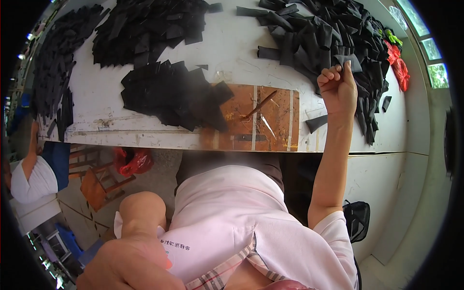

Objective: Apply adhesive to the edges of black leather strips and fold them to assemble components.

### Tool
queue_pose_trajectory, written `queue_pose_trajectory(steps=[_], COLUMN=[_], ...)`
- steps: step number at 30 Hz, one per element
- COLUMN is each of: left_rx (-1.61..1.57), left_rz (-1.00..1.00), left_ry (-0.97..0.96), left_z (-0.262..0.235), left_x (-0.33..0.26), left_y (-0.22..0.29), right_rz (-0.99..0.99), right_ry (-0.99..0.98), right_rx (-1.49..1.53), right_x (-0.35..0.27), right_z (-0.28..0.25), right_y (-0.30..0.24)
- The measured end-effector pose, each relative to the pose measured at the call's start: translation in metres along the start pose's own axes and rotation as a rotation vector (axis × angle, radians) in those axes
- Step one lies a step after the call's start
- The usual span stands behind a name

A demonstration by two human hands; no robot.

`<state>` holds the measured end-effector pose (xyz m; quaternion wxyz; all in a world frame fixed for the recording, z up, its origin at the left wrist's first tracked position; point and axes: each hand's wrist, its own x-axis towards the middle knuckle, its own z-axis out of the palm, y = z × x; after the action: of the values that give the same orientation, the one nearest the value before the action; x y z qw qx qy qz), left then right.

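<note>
The right hand (338, 87) is raised at the right of the frame, above centre, its fingers curled into a fist that pinches the corner of a black flat fabric piece (349, 60) at the edge of a large heap of black fabric strips (319, 34). That heap fills the upper right of the white worn worktable (241, 48). The forearm runs straight down from the fist to a pale pink short sleeve near the lower right.

The left hand (130, 263) sits at the lower left of the frame, close to the camera and blurred; it looks loosely curled, and whether it holds anything cannot be told.

A neat stack of black cut fabric pieces (169, 94) lies at the centre left of the table, with another spread of black pieces (145, 29) above it at the top. A brown rusty rectangular plate (261, 121) is set into the table's near edge at centre, and a thin metal tool (258, 105) lies on it. One single black fabric piece (316, 123) lies just right of the plate, below the fist. Red fabric bits (397, 63) show at the far right edge of the table.
</note>
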<state>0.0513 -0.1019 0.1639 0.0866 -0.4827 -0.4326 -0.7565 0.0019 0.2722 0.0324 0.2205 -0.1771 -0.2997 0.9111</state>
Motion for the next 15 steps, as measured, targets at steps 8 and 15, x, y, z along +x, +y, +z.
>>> queue_pose_trajectory(steps=[8,15], left_rx=[-0.085,-0.172], left_rz=[0.025,0.03], left_ry=[-0.01,-0.052], left_z=[-0.014,-0.009], left_x=[0.001,0.02], left_y=[0.014,-0.009], right_rz=[0.183,-0.15], right_ry=[0.0,0.237], right_rx=[-0.649,-0.99], right_x=[0.011,0.023], right_z=[-0.016,-0.016], right_y=[-0.003,-0.023])
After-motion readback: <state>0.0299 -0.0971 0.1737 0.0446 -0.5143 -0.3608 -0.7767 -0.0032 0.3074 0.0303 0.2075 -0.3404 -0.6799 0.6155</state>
